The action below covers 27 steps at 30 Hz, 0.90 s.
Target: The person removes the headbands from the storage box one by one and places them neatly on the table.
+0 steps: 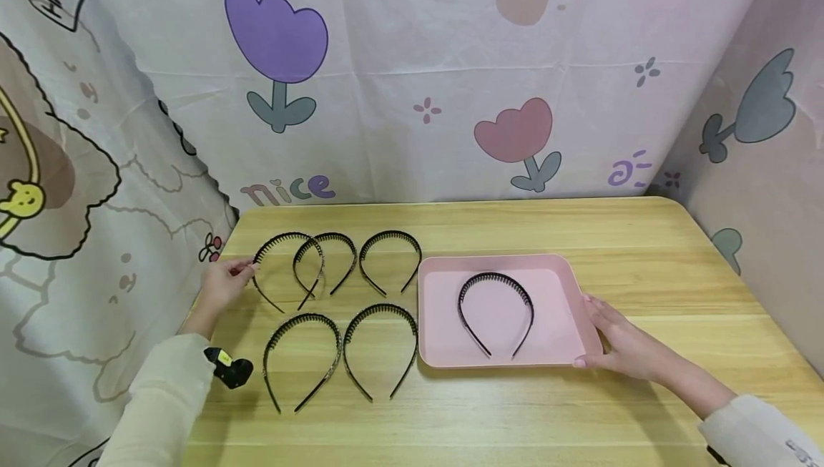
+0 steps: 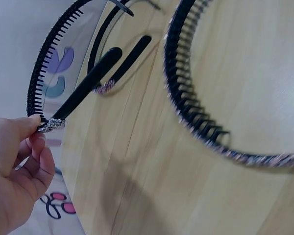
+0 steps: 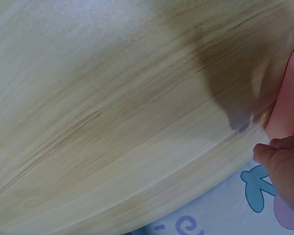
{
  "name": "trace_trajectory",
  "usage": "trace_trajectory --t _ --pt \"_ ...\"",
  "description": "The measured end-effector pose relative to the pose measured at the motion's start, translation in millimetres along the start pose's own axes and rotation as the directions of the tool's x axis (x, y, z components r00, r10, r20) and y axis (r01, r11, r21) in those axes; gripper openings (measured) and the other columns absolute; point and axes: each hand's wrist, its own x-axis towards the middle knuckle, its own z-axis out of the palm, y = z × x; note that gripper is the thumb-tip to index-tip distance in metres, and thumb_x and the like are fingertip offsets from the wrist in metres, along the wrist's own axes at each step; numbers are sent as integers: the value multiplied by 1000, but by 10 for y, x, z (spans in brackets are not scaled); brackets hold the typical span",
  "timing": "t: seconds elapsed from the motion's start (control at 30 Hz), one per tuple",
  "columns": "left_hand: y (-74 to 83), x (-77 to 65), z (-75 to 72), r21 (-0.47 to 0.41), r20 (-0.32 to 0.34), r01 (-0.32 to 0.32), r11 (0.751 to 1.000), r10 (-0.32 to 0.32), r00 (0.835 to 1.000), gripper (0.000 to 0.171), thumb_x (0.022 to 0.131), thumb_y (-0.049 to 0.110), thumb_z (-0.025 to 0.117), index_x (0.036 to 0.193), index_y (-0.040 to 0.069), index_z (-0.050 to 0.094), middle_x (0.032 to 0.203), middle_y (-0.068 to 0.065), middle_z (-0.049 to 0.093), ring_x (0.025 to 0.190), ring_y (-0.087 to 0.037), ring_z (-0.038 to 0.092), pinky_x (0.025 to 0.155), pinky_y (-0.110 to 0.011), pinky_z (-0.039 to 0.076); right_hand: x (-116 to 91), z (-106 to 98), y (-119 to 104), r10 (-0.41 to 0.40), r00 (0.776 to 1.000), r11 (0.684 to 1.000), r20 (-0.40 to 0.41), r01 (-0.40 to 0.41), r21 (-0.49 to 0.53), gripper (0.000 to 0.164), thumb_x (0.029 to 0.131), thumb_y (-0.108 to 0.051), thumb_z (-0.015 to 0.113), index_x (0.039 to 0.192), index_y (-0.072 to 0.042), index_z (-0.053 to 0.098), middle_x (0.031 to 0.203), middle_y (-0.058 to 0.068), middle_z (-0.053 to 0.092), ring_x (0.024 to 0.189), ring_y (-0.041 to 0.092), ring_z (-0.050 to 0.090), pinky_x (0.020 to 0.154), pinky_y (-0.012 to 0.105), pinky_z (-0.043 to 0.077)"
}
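My left hand (image 1: 227, 284) pinches a black toothed headband (image 1: 287, 236) between thumb and fingertips at the table's back left. In the left wrist view the pinched headband (image 2: 37, 88) is raised, with a glittery silver patch beside the fingertips. It overlaps a second headband (image 1: 353, 247) in the head view. At the right, my right hand (image 1: 621, 342) grips the right side of a pink tray (image 1: 438, 310), thumb by the front corner. One black headband (image 1: 494, 276) lies inside this tray. In the right wrist view only part of the tray (image 3: 291, 98) shows.
A third headband (image 1: 390, 234) lies in the back row, left of the tray. Two more, a glittery-edged headband (image 1: 337, 345) and another headband (image 1: 381, 307), lie in front. Patterned cloth (image 1: 399, 38) hangs behind the wooden table (image 1: 502, 417) and at both sides.
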Motion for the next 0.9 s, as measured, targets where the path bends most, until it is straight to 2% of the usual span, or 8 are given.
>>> trace_trajectory --t 0.17,0.37,0.47,0.57,0.63,0.77,0.9 --pt "-107 34 -67 40 -37 -41 998 43 998 26 88 4 57 103 -17 62 83 -31 64 58 15 37 49 -14 37 -9 -8 -1 9 1000 1000 -4 -9 3 106 68 -44 78 141 10 24 142 36 26 126 54 30 93 66 32" --pt "-222 21 -137 90 -60 -20 996 25 998 25 87 4 59 101 -17 63 90 -34 64 60 19 33 51 -11 37 -12 7 12 -2 1000 1000 -10 2 3 105 68 -44 77 142 9 24 142 35 26 126 53 30 93 66 32" --pt "-277 13 -158 94 -70 1 996 5 998 25 85 2 59 99 -18 62 90 -35 63 61 17 35 51 -8 35 -13 6 9 -7 1000 1000 -16 7 5 105 68 -44 78 141 10 25 142 36 27 125 54 30 93 66 32" --pt "-328 5 -174 111 -89 15 994 -5 996 24 84 0 59 96 -19 62 88 -35 63 62 6 44 52 -8 34 -15 8 9 -6 1000 1000 -21 6 5 105 68 -44 78 140 11 26 141 36 27 125 54 30 93 66 32" --pt "-353 -4 -184 132 -98 31 991 -19 995 23 83 0 59 94 -20 62 88 -36 62 62 -8 51 52 -10 35 -17 11 11 -5 1000 1000 -24 5 3 105 67 -44 78 140 12 26 141 36 27 124 55 31 93 66 32" --pt "-386 -20 -188 168 -95 74 983 -59 994 24 83 1 57 94 -20 62 87 -35 62 69 -34 57 55 -22 41 -16 17 15 -5 1000 1000 -21 5 5 106 68 -44 78 140 12 25 141 37 26 125 55 30 94 66 32" --pt "-408 -16 -177 182 -70 101 978 -90 994 27 84 2 55 97 -21 61 87 -35 62 77 -43 57 59 -32 44 -15 10 9 -2 1000 1000 -13 2 12 106 68 -45 77 141 11 24 142 37 25 126 54 29 94 67 31"
